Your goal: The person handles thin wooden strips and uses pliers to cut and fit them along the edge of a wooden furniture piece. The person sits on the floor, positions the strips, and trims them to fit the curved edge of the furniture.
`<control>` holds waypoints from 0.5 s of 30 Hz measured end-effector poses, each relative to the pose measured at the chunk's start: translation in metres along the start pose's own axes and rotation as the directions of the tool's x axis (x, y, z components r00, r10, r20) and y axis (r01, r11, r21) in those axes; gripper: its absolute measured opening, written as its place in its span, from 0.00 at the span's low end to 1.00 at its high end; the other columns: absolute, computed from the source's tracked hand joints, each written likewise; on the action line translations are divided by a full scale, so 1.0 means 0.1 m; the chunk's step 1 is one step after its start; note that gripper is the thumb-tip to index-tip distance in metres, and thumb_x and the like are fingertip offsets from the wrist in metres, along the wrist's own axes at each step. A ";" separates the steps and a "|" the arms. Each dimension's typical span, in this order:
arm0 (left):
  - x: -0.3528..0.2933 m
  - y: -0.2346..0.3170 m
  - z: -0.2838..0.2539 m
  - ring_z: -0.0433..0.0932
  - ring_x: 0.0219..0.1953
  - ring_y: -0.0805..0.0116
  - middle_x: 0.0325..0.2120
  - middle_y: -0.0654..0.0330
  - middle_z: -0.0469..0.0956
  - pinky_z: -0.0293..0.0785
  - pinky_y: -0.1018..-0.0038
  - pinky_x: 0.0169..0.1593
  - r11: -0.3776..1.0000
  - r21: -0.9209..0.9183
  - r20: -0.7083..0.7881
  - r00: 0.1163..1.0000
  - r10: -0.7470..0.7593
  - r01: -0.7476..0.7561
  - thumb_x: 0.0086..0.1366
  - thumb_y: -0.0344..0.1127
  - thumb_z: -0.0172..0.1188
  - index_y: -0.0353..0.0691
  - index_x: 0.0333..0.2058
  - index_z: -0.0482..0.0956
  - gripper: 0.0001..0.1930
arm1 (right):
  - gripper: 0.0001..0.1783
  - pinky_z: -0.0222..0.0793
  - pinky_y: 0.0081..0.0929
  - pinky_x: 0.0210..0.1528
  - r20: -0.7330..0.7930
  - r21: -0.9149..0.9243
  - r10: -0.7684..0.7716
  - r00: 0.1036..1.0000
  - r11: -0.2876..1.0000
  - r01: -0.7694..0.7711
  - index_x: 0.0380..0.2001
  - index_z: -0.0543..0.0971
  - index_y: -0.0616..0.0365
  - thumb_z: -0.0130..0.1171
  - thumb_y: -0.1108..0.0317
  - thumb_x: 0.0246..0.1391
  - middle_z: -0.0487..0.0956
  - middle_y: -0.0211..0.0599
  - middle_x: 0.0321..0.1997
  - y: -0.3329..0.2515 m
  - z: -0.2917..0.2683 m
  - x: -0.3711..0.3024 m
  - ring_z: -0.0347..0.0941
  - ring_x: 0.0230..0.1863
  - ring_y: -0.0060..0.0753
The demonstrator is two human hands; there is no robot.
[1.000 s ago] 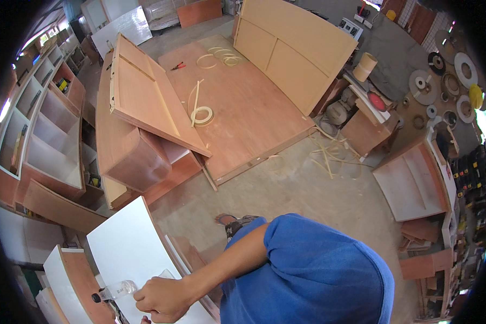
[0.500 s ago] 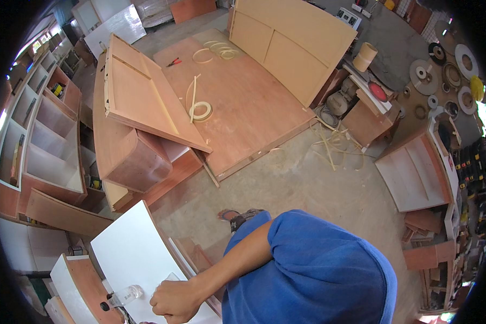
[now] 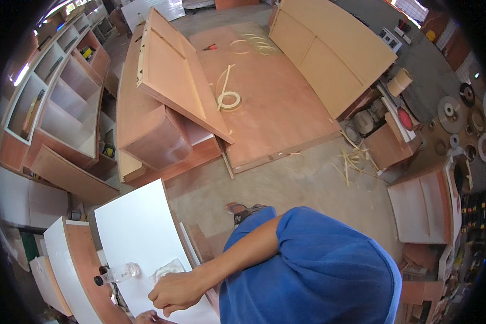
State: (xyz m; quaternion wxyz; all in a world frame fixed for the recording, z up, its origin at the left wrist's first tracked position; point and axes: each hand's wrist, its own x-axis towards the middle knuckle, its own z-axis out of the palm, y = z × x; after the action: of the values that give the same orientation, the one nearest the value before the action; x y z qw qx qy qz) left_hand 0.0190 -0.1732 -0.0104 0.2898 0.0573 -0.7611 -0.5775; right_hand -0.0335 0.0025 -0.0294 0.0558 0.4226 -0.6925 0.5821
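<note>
My right hand (image 3: 175, 291) is closed above a white panel (image 3: 137, 221), its fingers curled down; what they hold, if anything, is hidden. A crumpled white cloth (image 3: 168, 268) lies on the panel just beyond this hand, partly covered by it. Only some fingertips of my left hand (image 3: 147, 317) show at the lower edge, close to the right hand; their grip is cut off from view. A clear plastic bottle (image 3: 125, 272) with a black cap lies on its side at the panel's left edge.
Left of the panel stands a white board with a brown edge (image 3: 81, 270). Ahead, a tilted wooden panel (image 3: 178, 75) rests on a cabinet. A large board (image 3: 275, 108) on the floor bears edging rolls (image 3: 230, 100) and red pliers (image 3: 209, 47). Loose strips (image 3: 351, 162) lie right.
The whole view has shifted, with the scene ahead lower and further right. More of the white cloth shows beside my right hand. Fingertips of my left hand show more clearly at the lower edge.
</note>
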 end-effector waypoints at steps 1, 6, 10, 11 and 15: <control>-0.06 0.06 -0.04 0.75 0.42 0.62 0.37 0.54 0.75 0.73 0.67 0.44 0.971 0.232 0.094 0.993 -0.076 0.052 0.79 0.49 0.52 0.34 0.42 0.75 0.19 | 0.11 0.73 0.47 0.37 0.028 0.006 -0.004 1.000 1.000 0.004 0.23 0.80 0.59 0.68 0.66 0.54 0.78 0.43 0.35 0.03 0.01 0.02 0.77 0.37 0.53; -0.20 0.30 -0.26 0.77 0.55 0.58 0.53 0.47 0.78 0.72 0.66 0.58 0.862 0.014 0.375 0.797 -0.474 0.506 0.78 0.50 0.55 0.26 0.59 0.75 0.28 | 0.07 0.75 0.43 0.42 0.046 -0.009 -0.174 0.984 0.985 0.174 0.33 0.87 0.47 0.73 0.69 0.48 0.70 0.44 0.55 0.08 -0.08 0.00 0.66 0.58 0.55; -0.25 0.40 -0.33 0.77 0.42 0.65 0.39 0.54 0.80 0.71 0.69 0.49 0.875 0.066 0.400 0.791 -0.464 0.480 0.75 0.45 0.60 0.27 0.50 0.80 0.22 | 0.15 0.78 0.48 0.49 0.210 -0.075 -0.260 0.942 0.957 0.281 0.38 0.88 0.34 0.77 0.66 0.45 0.62 0.46 0.63 0.11 -0.21 0.05 0.57 0.64 0.60; -0.26 0.41 -0.34 0.76 0.38 0.66 0.36 0.55 0.80 0.71 0.70 0.46 0.888 0.115 0.378 0.807 -0.454 0.446 0.75 0.43 0.61 0.27 0.48 0.81 0.19 | 0.17 0.78 0.49 0.49 0.250 -0.072 -0.222 0.942 0.966 0.246 0.39 0.88 0.33 0.77 0.65 0.44 0.62 0.46 0.63 0.10 -0.22 0.05 0.58 0.63 0.60; -0.31 0.38 -0.40 0.72 0.30 0.70 0.25 0.59 0.77 0.68 0.72 0.36 0.867 0.294 0.160 0.874 -0.459 0.402 0.71 0.35 0.59 0.31 0.33 0.83 0.12 | 0.19 0.77 0.52 0.51 0.323 -0.096 -0.162 0.932 0.975 0.203 0.41 0.88 0.30 0.78 0.64 0.43 0.61 0.45 0.65 0.08 -0.21 0.07 0.61 0.62 0.62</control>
State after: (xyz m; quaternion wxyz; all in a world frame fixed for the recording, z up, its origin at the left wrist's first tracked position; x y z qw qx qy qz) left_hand 0.0743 -0.1819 0.0190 0.0553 0.1974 -0.8233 -0.5293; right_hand -0.0516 0.0164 -0.0254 0.0260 0.5677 -0.6860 0.4544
